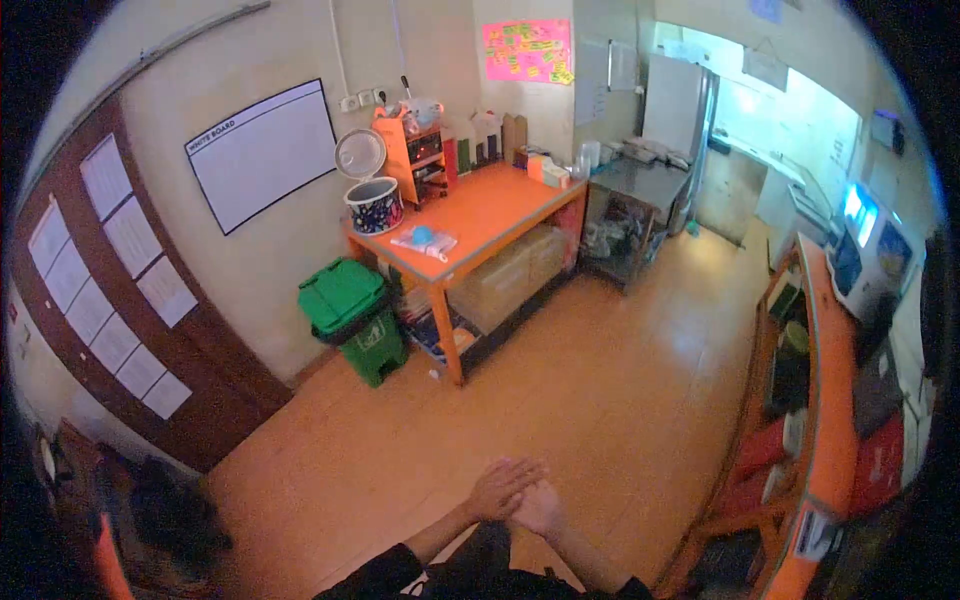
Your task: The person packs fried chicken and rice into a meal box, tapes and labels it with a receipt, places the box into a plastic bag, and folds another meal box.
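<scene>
My two hands meet in front of my body, low in the head view. The fingers of my left hand [499, 487] are stretched out and lie across my right hand [539, 510]. The right hand's fingers are mostly covered by the left one and blurred. No object shows in either hand. Both forearms come up from dark sleeves at the bottom edge, above the tiled floor.
Ahead stands an orange table [490, 205] with a patterned rice cooker [375, 207], its lid up. A green bin [350, 310] is left of it. A metal table [640, 185] stands beyond. Along the right runs an orange shelf [832, 400]; a brown door [150, 290] is left.
</scene>
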A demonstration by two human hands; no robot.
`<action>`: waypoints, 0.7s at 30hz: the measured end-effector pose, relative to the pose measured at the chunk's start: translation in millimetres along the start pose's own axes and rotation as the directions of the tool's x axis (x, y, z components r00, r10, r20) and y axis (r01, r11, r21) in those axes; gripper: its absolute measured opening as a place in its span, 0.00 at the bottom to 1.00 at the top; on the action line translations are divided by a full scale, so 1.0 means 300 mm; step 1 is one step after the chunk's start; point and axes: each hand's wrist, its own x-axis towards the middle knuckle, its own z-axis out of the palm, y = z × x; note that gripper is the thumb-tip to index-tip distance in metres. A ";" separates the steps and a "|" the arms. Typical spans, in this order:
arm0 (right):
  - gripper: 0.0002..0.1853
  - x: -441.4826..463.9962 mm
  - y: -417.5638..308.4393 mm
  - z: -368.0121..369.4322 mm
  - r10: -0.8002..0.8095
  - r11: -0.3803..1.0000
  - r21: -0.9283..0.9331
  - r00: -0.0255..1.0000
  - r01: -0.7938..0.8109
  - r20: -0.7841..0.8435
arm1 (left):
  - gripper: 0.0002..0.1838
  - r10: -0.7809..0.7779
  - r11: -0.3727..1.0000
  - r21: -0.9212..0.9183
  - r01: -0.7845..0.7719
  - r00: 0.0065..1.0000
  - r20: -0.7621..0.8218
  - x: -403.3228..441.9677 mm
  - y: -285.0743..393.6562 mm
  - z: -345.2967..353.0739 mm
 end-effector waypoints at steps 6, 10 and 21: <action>0.30 0.568 -0.419 0.248 -0.240 0.787 -0.600 0.824 -0.145 -0.514 | 0.30 -0.482 0.808 -0.474 0.351 0.855 -0.189 0.378 -0.797 -0.012; 0.30 0.885 -0.729 0.421 -0.252 0.608 -0.763 0.857 -0.220 -0.448 | 0.31 -0.638 0.632 -0.711 0.309 0.728 -0.251 0.807 -1.218 0.082; 0.09 1.246 -2.226 0.691 -0.624 0.332 -0.943 0.742 -0.032 -0.245 | 0.12 -0.006 0.998 0.063 -0.001 0.994 0.105 1.798 -1.869 0.191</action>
